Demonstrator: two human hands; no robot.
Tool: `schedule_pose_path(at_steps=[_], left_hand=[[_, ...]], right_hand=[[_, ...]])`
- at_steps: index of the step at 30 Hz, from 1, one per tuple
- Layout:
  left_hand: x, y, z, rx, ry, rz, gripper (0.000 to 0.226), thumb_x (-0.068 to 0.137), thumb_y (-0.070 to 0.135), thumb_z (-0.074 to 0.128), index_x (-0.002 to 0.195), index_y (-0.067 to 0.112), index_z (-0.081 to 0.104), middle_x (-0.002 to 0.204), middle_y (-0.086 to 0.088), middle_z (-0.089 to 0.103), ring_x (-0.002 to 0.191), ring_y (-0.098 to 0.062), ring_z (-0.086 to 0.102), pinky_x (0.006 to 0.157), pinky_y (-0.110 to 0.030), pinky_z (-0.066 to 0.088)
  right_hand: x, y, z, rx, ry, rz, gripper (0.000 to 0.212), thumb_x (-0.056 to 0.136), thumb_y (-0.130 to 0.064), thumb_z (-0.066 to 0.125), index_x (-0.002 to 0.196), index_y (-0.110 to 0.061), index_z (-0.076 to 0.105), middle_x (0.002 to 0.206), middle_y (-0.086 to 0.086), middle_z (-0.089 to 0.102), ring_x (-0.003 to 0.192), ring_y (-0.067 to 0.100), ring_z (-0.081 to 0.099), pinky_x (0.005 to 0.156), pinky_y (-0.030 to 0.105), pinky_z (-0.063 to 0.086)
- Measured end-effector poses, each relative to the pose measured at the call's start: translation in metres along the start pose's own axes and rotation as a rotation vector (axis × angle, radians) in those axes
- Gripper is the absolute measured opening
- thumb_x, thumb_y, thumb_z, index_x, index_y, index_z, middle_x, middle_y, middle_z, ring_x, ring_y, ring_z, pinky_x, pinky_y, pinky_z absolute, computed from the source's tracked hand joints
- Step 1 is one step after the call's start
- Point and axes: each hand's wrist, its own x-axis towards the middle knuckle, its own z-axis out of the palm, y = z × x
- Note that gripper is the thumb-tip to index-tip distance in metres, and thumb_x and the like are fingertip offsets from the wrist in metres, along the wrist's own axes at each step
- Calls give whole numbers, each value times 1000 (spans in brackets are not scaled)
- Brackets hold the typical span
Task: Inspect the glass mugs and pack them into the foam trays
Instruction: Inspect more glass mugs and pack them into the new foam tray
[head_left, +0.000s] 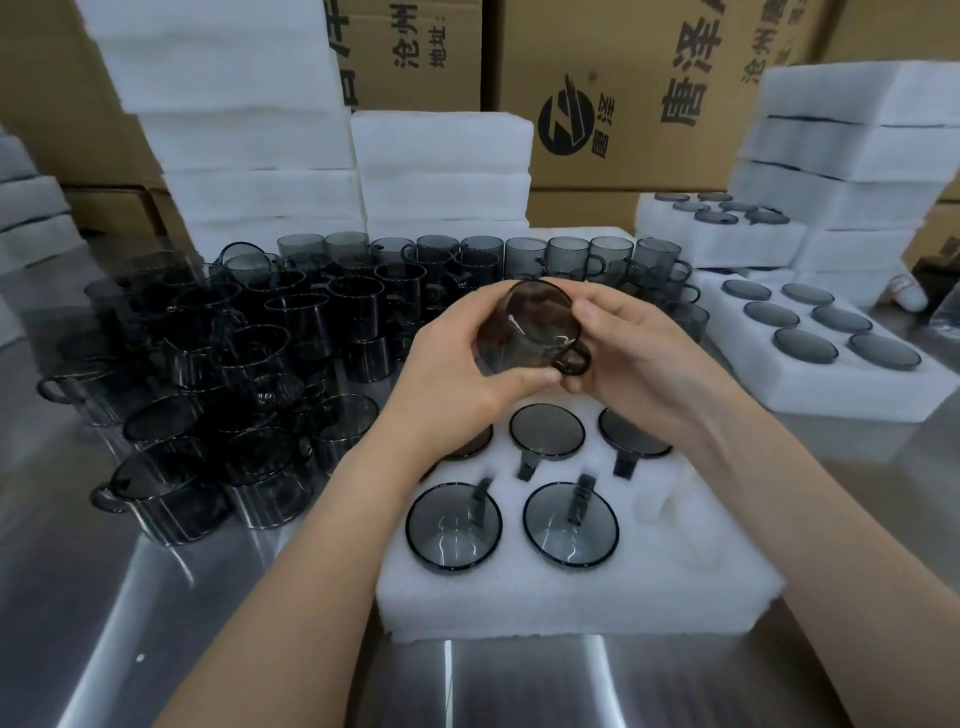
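Held tilted above the foam tray between left hand and right hand, both closed on it, the smoked glass mug could slip onto packed mugs at 6 o'clock, since fingertip contact looks light, though glare hides it.

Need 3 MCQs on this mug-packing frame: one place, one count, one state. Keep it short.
1. Where is the tray being filled?
A) directly below the hands
B) on the cartons
C) far left

2. How many mugs sit in it?
A) two
B) five
C) nine

3. The held mug is:
A) gripped by both hands
B) lying on the table
C) seated in foam

Key: 1 A, the near foam tray lies under the hands. 2 B, three in the back row, two in front. 3 A, the left hand and right hand grip the held mug above the tray.
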Motion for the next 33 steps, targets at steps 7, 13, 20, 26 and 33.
schedule_pose_path(at_steps=[7,13,20,26,33], left_hand=[[-1,-2,0,149,-38,-25,59,68,22,87,121,22,61,112,7,67,107,-9,62,96,-34,50],[-1,0,3,316,-91,32,64,68,32,87,125,27,58,110,14,66,104,-8,61,92,-33,50],[2,-7,0,188,58,-2,58,68,31,87,117,32,56,104,23,65,101,4,60,90,-17,47],[0,-8,-3,24,56,10,64,72,23,81,127,35,51,109,18,66,109,-3,62,98,-25,49],[1,-4,-1,-52,148,-30,61,67,26,81,123,30,56,112,11,68,108,-3,64,98,-29,50]], right_hand=[[-4,2,6,-245,121,-13,30,74,-15,74,101,-15,62,90,-1,70,69,15,64,51,29,50],[-4,4,14,-514,318,-139,21,83,-31,75,74,-26,56,74,2,64,53,14,61,38,29,46],[-5,0,13,-231,327,-96,17,92,-31,64,97,-16,57,90,13,58,61,22,60,51,34,54],[-6,0,15,-351,203,39,38,82,-51,58,71,-15,58,60,3,54,50,17,49,43,28,45],[-3,0,12,-89,115,62,31,90,-36,57,66,-19,65,61,3,55,53,14,50,46,24,45]])
